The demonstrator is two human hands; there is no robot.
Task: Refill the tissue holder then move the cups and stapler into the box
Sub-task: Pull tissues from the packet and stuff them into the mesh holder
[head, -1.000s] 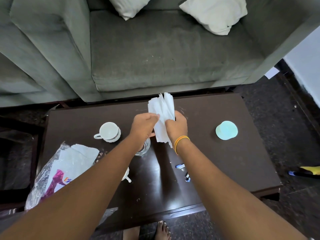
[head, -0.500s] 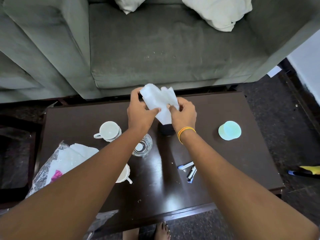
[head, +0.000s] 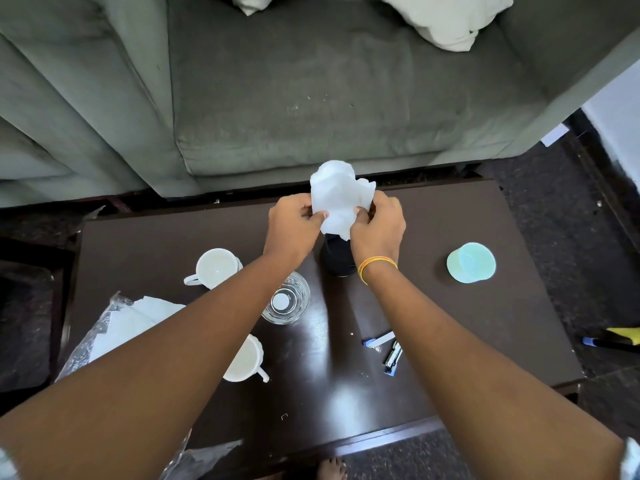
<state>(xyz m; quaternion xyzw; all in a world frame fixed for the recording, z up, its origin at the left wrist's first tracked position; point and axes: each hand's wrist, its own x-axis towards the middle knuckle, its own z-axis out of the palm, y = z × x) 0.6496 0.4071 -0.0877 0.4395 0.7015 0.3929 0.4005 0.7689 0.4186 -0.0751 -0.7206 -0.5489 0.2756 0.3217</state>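
Note:
My left hand and my right hand both pinch a bunch of white tissues above a dark cylindrical tissue holder at the middle of the table; the tissues' lower end reaches the holder's mouth. A white cup stands left of my left arm. A clear glass sits below it. Another white cup is partly hidden under my left forearm. A blue and silver stapler lies opened out near the front. No box is in view.
The dark wooden table stands before a grey sofa with white cushions. A pale blue-green lid lies at the table's right. A plastic bag with tissues sits on the left edge. A bare foot shows below.
Both hands moved the tissue bunch away from me and over the dark holder, bunching it narrower. The view also tilted down slightly.

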